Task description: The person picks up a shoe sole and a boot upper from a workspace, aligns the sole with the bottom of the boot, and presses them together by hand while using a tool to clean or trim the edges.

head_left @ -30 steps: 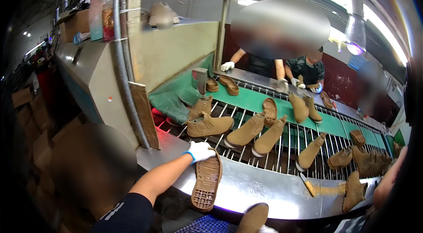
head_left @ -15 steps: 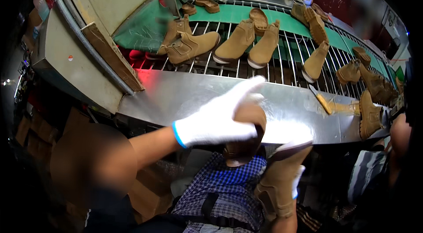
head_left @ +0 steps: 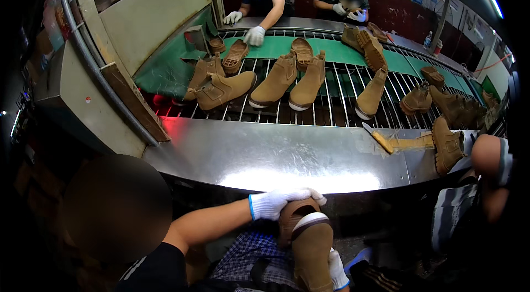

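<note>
Taking the middle of the view as the clock's centre, the left hand (head_left: 287,202), in a white glove with a blue cuff, is at about half past five, its fingers closed over the upper edge of a brown sole (head_left: 289,219). Just in front of that sole, its pale-edged toe pointing up toward twelve, is a tan boot (head_left: 312,250); whether the two touch is hard to tell. The right hand (head_left: 336,270), gloved too, has hold of the boot from its right side at five o'clock, most of its fingers hidden behind it. Checked cloth (head_left: 255,250) covers the lap at six. Beyond lies the steel table (head_left: 265,154), with a yellow-handled knife (head_left: 381,140) at three o'clock and a soled boot (head_left: 447,147) farther out. On the metal rods, one boot upper (head_left: 274,80) stands at twelve and another (head_left: 308,83) at one. A co-worker's gloved hand (head_left: 255,36) is near a loose sole (head_left: 235,56) at eleven.
</note>
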Motion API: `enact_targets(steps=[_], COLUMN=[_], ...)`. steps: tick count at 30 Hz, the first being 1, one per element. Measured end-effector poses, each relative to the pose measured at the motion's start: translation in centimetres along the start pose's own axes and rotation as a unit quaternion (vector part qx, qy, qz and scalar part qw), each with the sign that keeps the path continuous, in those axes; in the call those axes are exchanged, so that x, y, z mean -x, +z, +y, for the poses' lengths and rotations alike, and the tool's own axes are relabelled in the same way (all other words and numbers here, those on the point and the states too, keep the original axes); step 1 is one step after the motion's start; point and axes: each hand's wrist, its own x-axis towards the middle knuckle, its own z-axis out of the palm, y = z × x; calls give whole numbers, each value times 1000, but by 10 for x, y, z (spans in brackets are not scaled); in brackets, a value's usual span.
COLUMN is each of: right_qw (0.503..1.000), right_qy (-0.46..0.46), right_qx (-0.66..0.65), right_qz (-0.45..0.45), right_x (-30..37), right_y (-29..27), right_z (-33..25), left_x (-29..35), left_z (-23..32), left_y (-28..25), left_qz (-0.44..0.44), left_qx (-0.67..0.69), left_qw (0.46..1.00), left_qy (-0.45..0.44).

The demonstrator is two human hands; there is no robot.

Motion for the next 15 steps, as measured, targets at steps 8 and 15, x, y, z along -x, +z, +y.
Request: enact_targets(steps=[8, 15], right_qw=[1000, 999], right_qy=[19, 46], right_qx=[4, -1], right_qz=[17, 29], right_x=[1, -1], right_y=[3, 5], right_z=[17, 27], left_x=[7, -9], left_z=[13, 20], left_y=[1, 6], left_qz=[43, 68], left_qx=[153, 88], left_qw=[985, 991], left_qy=[-67, -76])
